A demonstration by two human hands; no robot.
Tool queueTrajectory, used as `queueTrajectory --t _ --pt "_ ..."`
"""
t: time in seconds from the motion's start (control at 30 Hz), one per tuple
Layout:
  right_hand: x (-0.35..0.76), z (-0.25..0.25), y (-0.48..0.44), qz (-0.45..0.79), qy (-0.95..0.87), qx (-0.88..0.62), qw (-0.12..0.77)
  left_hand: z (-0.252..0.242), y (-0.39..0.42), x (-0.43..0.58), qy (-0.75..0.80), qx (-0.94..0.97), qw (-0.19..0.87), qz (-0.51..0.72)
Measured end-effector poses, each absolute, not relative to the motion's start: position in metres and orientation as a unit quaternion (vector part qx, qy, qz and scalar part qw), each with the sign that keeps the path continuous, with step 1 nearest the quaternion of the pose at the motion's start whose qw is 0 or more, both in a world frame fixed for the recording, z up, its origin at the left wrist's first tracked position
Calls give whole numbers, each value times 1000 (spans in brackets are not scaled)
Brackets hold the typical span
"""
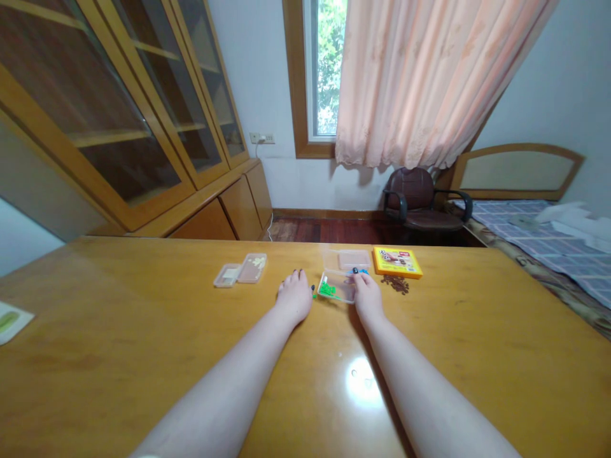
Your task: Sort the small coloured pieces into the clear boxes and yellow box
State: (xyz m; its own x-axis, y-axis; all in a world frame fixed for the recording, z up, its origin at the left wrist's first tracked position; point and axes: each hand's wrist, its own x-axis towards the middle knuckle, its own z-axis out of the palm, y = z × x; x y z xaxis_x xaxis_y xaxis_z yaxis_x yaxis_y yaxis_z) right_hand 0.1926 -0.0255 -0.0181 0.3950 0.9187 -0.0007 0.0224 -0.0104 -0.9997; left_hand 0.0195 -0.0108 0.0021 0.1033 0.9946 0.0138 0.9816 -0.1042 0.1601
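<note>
My right hand (366,296) grips the near right side of a clear plastic box (341,294), thumb on its rim. Small bright green pieces (327,289) lie gathered in the box's left end, beside a short white piece. Left of the box, my left hand (294,298) rests palm down on the table with its fingers apart, holding nothing that shows. Its thumb is close to a few loose green bits (314,295) on the tabletop. Behind the box lies its clear lid (354,259), and some blue pieces (363,271) show partly behind my right hand.
A yellow box (398,263) lies to the right, with a scatter of small brown pieces (396,284) before it. Leftward is an open clear case (251,268) with cream-coloured pieces. A white item (13,322) sits at the table's left edge. Beyond the table stands an armchair (417,200).
</note>
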Motion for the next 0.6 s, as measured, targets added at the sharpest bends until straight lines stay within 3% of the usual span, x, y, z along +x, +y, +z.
queueTrajectory --t 0.2,0.4,0.6 --pt "191 -15 -26 374 -394 -597 591 -14 -17 26 635 767 93 13" --pt "191 -14 -26 369 -404 -586 597 -15 -8 19 532 837 105 66" --pt "194 -20 -25 357 -419 -599 581 -17 6 12 528 836 107 105"
